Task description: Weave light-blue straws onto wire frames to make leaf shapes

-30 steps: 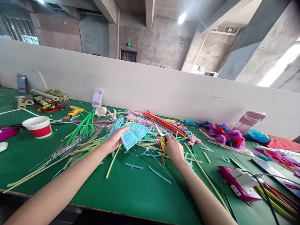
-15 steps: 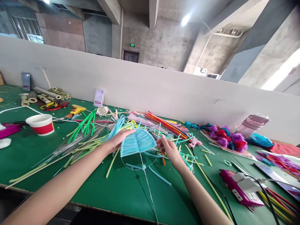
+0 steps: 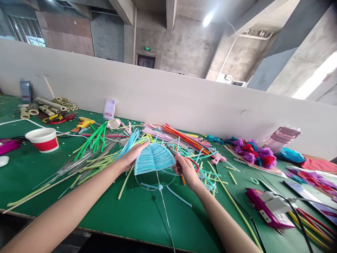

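Observation:
My left hand (image 3: 129, 158) grips the left edge of a light blue fan-shaped piece (image 3: 154, 158) made of rows of blue strips on a thin wire frame. A wire loop and a long wire stem (image 3: 164, 211) hang from it toward me. My right hand (image 3: 186, 168) is closed at the fan's right edge, and a red-handled pair of scissors (image 3: 194, 163) shows at its fingers. Both hands hover just above the green table (image 3: 137, 214).
Heaps of coloured strips (image 3: 181, 138) and green sticks (image 3: 96, 138) lie behind the hands. A red and white cup (image 3: 43, 139) stands at left, a yellow glue gun (image 3: 84, 123) beyond it. A pink power strip (image 3: 270, 207) and felt flowers (image 3: 252, 151) lie at right. A white partition (image 3: 168, 95) backs the table.
The blue fan has been lifted from the pile and turned flat toward me, its wire stem now hanging down. My right hand left the strips on the table and came to the fan's right edge.

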Available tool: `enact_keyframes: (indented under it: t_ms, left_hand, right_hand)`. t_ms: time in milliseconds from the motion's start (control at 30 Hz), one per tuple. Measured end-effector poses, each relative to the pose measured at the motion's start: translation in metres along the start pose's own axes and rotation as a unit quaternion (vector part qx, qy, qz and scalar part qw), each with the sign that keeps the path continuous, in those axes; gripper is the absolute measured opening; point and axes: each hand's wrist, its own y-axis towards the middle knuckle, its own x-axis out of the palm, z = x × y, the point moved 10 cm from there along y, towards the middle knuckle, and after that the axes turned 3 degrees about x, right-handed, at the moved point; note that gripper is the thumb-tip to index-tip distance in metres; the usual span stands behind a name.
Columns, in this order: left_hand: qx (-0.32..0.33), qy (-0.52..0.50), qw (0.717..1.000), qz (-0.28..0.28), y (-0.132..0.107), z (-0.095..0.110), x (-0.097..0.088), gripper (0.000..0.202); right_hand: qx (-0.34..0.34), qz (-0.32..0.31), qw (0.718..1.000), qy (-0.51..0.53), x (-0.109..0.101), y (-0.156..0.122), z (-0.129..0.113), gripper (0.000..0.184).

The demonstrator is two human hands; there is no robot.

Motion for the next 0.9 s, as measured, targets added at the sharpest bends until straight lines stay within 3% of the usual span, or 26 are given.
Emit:
enact_keyframes:
  t_ms: [333,567,733,900]
  left_hand:
    - [0.006,0.000,1.000,0.003,0.002,-0.002,-0.001,0.046]
    - [-0.016,-0.002,1.000,-0.014,0.005,-0.011,0.002,0.047]
    - [-0.002,0.003,1.000,-0.015,0.001,-0.003,0.005,0.045]
    - [0.014,0.015,1.000,-0.009,0.000,0.002,0.003,0.044]
  right_hand:
    - [-0.066,-0.019,0.994,-0.085,0.008,0.000,-0.008,0.050]
    - [-0.101,0.008,0.986,-0.134,0.002,-0.003,-0.016,0.049]
    - [-0.087,0.022,0.989,-0.119,-0.001,-0.003,-0.014,0.052]
    - [-0.043,-0.013,0.996,-0.075,0.003,-0.005,-0.008,0.057]
